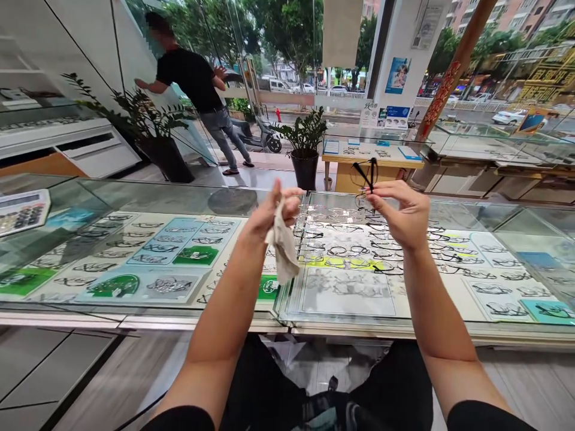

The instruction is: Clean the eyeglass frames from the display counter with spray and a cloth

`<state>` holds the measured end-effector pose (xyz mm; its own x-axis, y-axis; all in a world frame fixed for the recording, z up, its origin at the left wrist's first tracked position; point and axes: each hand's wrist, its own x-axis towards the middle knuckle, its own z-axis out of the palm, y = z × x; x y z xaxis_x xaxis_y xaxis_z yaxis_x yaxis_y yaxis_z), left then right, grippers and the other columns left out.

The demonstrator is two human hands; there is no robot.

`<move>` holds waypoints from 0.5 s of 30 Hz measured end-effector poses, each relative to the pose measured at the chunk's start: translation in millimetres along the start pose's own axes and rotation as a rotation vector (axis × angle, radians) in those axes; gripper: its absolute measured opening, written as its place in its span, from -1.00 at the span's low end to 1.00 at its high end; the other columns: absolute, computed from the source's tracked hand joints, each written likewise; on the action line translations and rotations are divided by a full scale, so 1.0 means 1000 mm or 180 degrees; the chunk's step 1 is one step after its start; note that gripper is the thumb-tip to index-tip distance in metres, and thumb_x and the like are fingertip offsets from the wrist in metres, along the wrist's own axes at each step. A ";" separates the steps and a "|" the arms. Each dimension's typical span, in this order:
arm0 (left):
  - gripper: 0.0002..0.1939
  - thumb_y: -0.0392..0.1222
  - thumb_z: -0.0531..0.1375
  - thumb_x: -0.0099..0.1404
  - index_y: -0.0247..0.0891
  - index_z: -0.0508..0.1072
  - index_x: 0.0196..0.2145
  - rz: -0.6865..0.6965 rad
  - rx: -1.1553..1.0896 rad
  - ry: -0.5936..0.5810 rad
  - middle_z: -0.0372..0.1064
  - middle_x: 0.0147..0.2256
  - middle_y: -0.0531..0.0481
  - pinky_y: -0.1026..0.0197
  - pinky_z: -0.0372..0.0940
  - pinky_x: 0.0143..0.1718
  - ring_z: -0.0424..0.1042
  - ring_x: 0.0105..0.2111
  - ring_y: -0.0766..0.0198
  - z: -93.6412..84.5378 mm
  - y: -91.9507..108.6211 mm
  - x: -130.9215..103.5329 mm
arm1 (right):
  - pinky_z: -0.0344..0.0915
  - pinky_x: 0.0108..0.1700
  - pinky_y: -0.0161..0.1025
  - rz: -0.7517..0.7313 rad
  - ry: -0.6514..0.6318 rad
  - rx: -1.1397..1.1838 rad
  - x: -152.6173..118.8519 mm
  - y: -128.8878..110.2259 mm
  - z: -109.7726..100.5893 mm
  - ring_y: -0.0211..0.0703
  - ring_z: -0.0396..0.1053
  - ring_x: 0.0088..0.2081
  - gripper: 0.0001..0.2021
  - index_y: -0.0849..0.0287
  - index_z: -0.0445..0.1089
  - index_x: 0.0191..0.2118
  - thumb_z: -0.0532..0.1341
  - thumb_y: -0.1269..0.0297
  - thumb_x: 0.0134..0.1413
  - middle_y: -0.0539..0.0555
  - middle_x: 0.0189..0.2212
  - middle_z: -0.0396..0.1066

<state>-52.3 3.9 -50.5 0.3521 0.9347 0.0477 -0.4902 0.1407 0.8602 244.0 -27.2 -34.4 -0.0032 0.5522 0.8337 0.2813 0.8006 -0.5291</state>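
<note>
Above the glass display counter [251,200], my right hand [402,209] pinches a pair of eyeglasses [372,173] between thumb and fingers. The black temple arms of the glasses point upward and cross in a V, and thin round rims show beside them. My left hand [274,215] is raised at about the same height, fingers curled round a pale beige cloth [284,245] that hangs down from it. A gap separates the two hands, so the cloth is not touching the glasses.
Rows of eyeglasses [345,251] lie under the counter's glass. A calculator [24,209] rests on the far left. Beyond the counter stand potted plants [305,170], another display table [375,160] and a person [193,84] near the glass door.
</note>
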 end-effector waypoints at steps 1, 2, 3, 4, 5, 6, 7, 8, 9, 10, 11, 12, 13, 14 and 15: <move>-0.32 0.46 0.28 0.31 -0.34 0.50 -0.26 -0.0029 -0.0148 0.0018 0.10 -0.64 0.22 0.41 -0.18 -0.74 -0.08 -0.73 0.50 -0.014 0.004 0.001 | 0.45 0.05 0.07 0.0029 -0.0060 -0.0160 -0.006 0.009 0.003 0.00 0.58 -0.12 -0.90 -0.02 0.67 -0.28 0.47 0.12 0.18 0.03 -0.23 0.69; -0.30 0.50 0.22 0.33 -0.33 0.49 -0.29 -0.0077 -0.0299 0.0015 0.07 -0.65 0.23 0.40 -0.22 -0.74 -0.12 -0.73 0.50 -0.026 0.006 0.002 | 0.43 0.07 0.07 0.0053 -0.0140 -0.0313 -0.012 0.019 0.006 0.00 0.57 -0.11 -0.88 0.00 0.66 -0.29 0.46 0.11 0.20 0.04 -0.23 0.68; -0.27 0.53 0.16 0.35 -0.33 0.48 -0.29 -0.0086 -0.0465 0.0033 0.06 -0.65 0.23 0.40 -0.25 -0.74 -0.15 -0.73 0.50 -0.037 0.007 0.004 | 0.41 0.09 0.07 0.0097 -0.0208 -0.0450 -0.018 0.029 0.010 0.01 0.57 -0.10 -0.87 0.01 0.65 -0.29 0.44 0.11 0.22 0.06 -0.22 0.68; -0.23 0.56 0.11 0.36 -0.33 0.47 -0.30 -0.0115 -0.0612 0.0049 0.04 -0.65 0.23 0.40 -0.29 -0.75 -0.18 -0.73 0.51 -0.046 0.005 0.006 | 0.39 0.11 0.07 0.0158 -0.0282 -0.0590 -0.023 0.040 0.013 0.03 0.55 -0.08 -0.86 0.02 0.64 -0.29 0.42 0.10 0.24 0.08 -0.20 0.68; -0.21 0.58 0.06 0.37 -0.33 0.47 -0.30 -0.0158 -0.0739 0.0067 0.03 -0.65 0.23 0.39 -0.32 -0.74 -0.21 -0.73 0.51 -0.052 0.002 0.008 | 0.37 0.13 0.07 0.0237 -0.0396 -0.0751 -0.028 0.050 0.016 0.05 0.54 -0.04 -0.85 0.03 0.64 -0.28 0.40 0.10 0.26 0.10 -0.17 0.67; -0.20 0.59 0.02 0.38 -0.33 0.46 -0.30 -0.0214 -0.0837 0.0100 0.03 -0.66 0.22 0.39 -0.33 -0.74 -0.22 -0.73 0.51 -0.057 -0.003 0.011 | 0.34 0.15 0.07 0.0296 -0.0605 -0.0930 -0.033 0.059 0.018 0.06 0.52 -0.01 -0.85 0.04 0.64 -0.25 0.38 0.12 0.29 0.12 -0.13 0.67; -0.19 0.58 -0.02 0.40 -0.32 0.46 -0.31 -0.0285 -0.0903 0.0139 0.02 -0.66 0.22 0.38 -0.34 -0.74 -0.23 -0.73 0.51 -0.060 -0.008 0.014 | 0.32 0.15 0.06 0.0343 -0.0842 -0.1109 -0.038 0.068 0.020 0.07 0.49 0.02 -0.85 0.05 0.64 -0.22 0.35 0.14 0.32 0.13 -0.10 0.66; -0.18 0.57 -0.06 0.42 -0.32 0.46 -0.32 -0.0360 -0.0942 0.0180 0.01 -0.66 0.21 0.38 -0.34 -0.74 -0.23 -0.73 0.50 -0.062 -0.014 0.016 | 0.30 0.15 0.05 0.0392 -0.1083 -0.1275 -0.042 0.075 0.022 0.08 0.47 0.04 -0.86 0.07 0.64 -0.20 0.35 0.16 0.33 0.15 -0.08 0.65; -0.17 0.55 -0.11 0.45 -0.32 0.45 -0.33 -0.0435 -0.0958 0.0217 0.00 -0.66 0.20 0.37 -0.33 -0.74 -0.22 -0.74 0.49 -0.062 -0.019 0.019 | 0.28 0.14 0.05 0.0446 -0.1325 -0.1438 -0.045 0.082 0.022 0.09 0.45 0.05 -0.86 0.08 0.65 -0.18 0.34 0.19 0.33 0.15 -0.05 0.65; -0.16 0.53 -0.15 0.47 -0.32 0.45 -0.35 -0.0506 -0.0955 0.0244 0.00 -0.67 0.19 0.37 -0.33 -0.73 -0.20 -0.74 0.48 -0.062 -0.023 0.021 | 0.26 0.14 0.05 0.0509 -0.1558 -0.1590 -0.048 0.087 0.023 0.11 0.43 0.06 -0.87 0.09 0.65 -0.17 0.35 0.22 0.33 0.15 -0.03 0.64; -0.15 0.51 -0.19 0.50 -0.33 0.46 -0.35 -0.0562 -0.0943 0.0259 0.00 -0.67 0.19 0.36 -0.32 -0.73 -0.18 -0.74 0.47 -0.061 -0.027 0.022 | 0.24 0.13 0.05 0.0579 -0.1777 -0.1727 -0.050 0.091 0.023 0.12 0.41 0.07 -0.89 0.11 0.66 -0.17 0.36 0.24 0.32 0.15 -0.02 0.64; -0.14 0.49 -0.21 0.51 -0.34 0.46 -0.36 -0.0600 -0.0930 0.0264 0.00 -0.67 0.18 0.36 -0.31 -0.72 -0.17 -0.74 0.47 -0.060 -0.030 0.024 | 0.22 0.14 0.06 0.0654 -0.1978 -0.1851 -0.051 0.095 0.023 0.13 0.40 0.08 -0.89 0.11 0.66 -0.16 0.36 0.27 0.31 0.15 0.00 0.64; -0.14 0.47 -0.23 0.52 -0.34 0.47 -0.36 -0.0634 -0.0916 0.0259 0.00 -0.67 0.17 0.36 -0.30 -0.71 -0.15 -0.74 0.46 -0.059 -0.032 0.024 | 0.21 0.14 0.06 0.0724 -0.2163 -0.1957 -0.052 0.098 0.023 0.15 0.39 0.10 -0.90 0.12 0.66 -0.15 0.37 0.30 0.31 0.15 0.02 0.64; -0.14 0.46 -0.23 0.53 -0.34 0.48 -0.35 -0.0670 -0.0901 0.0251 0.01 -0.67 0.17 0.36 -0.30 -0.71 -0.13 -0.74 0.45 -0.057 -0.034 0.025 | 0.20 0.15 0.07 0.0784 -0.2326 -0.2042 -0.052 0.100 0.023 0.16 0.39 0.11 -0.89 0.13 0.67 -0.13 0.36 0.33 0.30 0.16 0.03 0.64; -0.15 0.46 -0.22 0.53 -0.34 0.49 -0.35 -0.0705 -0.0887 0.0242 0.01 -0.67 0.16 0.35 -0.29 -0.71 -0.12 -0.74 0.45 -0.056 -0.035 0.025 | 0.19 0.15 0.07 0.0825 -0.2474 -0.2105 -0.052 0.102 0.023 0.17 0.39 0.12 -0.88 0.13 0.67 -0.13 0.35 0.36 0.31 0.16 0.03 0.64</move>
<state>-70.6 40.8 -108.0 0.4189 0.8917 -0.1713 -0.6108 0.4163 0.6736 250.5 31.1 -135.7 -0.4167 0.8732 0.2528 0.8283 0.4793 -0.2901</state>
